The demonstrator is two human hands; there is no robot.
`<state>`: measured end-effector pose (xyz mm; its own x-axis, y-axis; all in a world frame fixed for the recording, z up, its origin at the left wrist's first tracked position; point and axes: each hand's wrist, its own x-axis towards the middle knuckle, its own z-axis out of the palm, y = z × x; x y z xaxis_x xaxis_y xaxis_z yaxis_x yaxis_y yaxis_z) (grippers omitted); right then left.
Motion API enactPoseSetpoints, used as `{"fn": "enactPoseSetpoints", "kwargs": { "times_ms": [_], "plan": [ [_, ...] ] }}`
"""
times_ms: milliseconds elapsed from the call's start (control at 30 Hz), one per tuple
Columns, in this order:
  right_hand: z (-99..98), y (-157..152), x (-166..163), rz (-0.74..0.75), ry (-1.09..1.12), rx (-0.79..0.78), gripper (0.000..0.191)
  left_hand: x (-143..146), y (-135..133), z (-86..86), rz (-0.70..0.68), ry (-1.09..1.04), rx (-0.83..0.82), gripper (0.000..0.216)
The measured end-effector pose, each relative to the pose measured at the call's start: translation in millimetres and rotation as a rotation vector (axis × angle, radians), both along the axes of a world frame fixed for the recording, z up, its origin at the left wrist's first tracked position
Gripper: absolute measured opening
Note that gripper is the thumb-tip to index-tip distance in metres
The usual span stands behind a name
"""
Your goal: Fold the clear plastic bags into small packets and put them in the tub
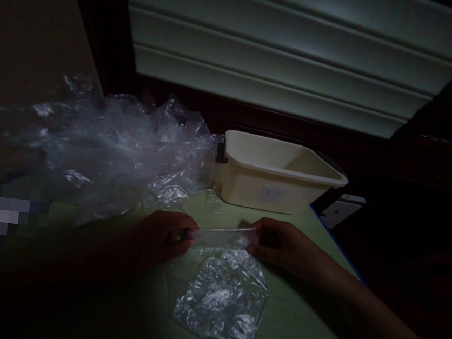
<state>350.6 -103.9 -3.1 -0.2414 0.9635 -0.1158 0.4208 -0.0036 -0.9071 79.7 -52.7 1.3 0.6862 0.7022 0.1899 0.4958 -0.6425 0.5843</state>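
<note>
A small clear plastic bag (222, 294), crinkled and shiny, lies on the green table (298, 319) in front of me. My left hand (163, 236) pinches the left end of the bag's top strip. My right hand (280, 244) pinches the right end, so the top edge is stretched straight between the two hands. Both hands have their fingers closed on that strip. The rest of the bag rests flat on the table below the hands.
A big heap of loose clear plastic film (110, 145) covers the table's left and back. A cream plastic tub (277, 172) stands behind the hands, at the back right. The table's blue edge (340, 242) runs along the right side. The room is dim.
</note>
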Motion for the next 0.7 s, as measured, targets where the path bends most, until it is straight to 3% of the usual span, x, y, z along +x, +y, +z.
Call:
{"fn": "enactPoseSetpoints", "kwargs": {
  "times_ms": [200,700],
  "plan": [
    [2.6,-1.8,-1.8,-0.001,-0.049,0.008,0.008,-0.3,-0.5,2.7,0.020,0.000,-0.031,0.025],
    [8.4,-4.4,-3.1,0.014,-0.128,0.051,0.008,-2.8,-0.7,5.4,-0.080,0.055,0.018,0.023]
  ]
}}
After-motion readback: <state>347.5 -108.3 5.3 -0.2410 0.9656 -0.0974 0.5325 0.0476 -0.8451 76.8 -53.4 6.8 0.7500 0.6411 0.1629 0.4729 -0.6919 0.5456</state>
